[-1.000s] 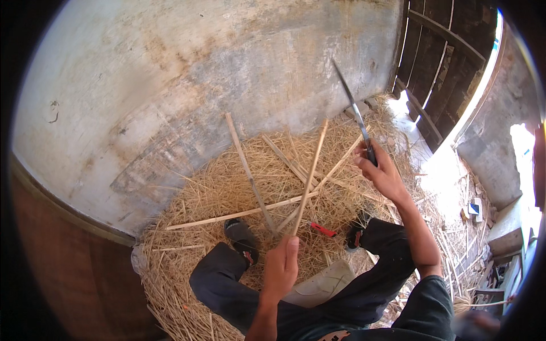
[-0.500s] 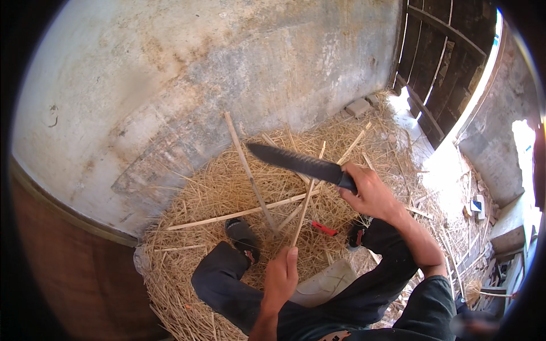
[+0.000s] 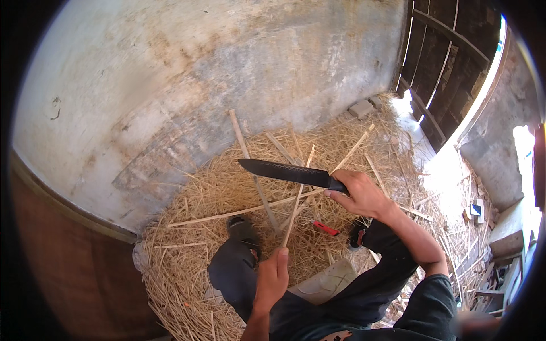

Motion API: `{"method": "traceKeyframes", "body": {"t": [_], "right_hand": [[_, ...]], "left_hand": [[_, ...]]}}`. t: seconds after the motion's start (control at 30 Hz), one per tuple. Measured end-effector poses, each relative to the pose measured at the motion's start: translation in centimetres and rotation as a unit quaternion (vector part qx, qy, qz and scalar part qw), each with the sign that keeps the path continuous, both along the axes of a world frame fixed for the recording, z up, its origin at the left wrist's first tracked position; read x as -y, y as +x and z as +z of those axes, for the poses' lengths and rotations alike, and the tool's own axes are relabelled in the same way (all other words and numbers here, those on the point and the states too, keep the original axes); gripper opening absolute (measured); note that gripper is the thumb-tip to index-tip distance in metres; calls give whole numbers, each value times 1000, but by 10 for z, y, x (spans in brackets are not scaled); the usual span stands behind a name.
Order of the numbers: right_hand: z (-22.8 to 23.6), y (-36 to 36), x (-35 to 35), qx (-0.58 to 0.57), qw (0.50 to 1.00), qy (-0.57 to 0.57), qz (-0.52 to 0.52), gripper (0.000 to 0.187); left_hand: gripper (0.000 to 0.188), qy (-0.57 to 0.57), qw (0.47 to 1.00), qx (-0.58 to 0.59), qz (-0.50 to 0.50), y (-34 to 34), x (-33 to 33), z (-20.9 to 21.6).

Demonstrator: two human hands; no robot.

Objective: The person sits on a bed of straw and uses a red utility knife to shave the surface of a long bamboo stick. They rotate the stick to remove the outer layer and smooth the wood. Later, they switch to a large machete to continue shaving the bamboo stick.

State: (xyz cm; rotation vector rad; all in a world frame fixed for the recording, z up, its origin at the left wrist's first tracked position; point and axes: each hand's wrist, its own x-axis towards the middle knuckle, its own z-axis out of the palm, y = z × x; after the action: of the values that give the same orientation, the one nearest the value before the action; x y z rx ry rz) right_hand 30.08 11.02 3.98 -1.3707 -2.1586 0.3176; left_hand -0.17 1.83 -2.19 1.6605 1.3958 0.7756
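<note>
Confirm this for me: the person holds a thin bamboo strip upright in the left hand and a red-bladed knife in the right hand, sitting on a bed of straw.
One detail is wrong: the knife in the right hand has a dark, blackish blade, not a red one. The only red thing is a small tool lying on the straw. The left hand does hold the bamboo strip upright. The head view shows this.

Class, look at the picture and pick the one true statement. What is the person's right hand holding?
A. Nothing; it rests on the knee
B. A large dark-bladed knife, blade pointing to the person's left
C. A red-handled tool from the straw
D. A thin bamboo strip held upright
B: the right hand grips the handle of the dark knife, its blade stretching left across the thin strip that the left hand holds.
</note>
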Motion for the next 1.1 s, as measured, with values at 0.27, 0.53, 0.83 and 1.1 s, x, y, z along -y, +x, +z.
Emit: {"method": "traceKeyframes", "body": {"t": [0.27,0.53,0.83,1.1], "right_hand": [[-11,-13,-26,-83,986,-141,-16,39],[-25,-23,-37,33,999,24,-28,36],[-38,-33,-41,106,969,218,54,40],[-39,-47,-33,110,971,206,50,37]], "left_hand": [[49,25,998,-54,5,-17,-24,8],[49,27,998,-53,34,-22,-25,6],[46,32,997,-58,30,-27,-25,0],[45,26,996,-73,36,-25,-26,1]]}}
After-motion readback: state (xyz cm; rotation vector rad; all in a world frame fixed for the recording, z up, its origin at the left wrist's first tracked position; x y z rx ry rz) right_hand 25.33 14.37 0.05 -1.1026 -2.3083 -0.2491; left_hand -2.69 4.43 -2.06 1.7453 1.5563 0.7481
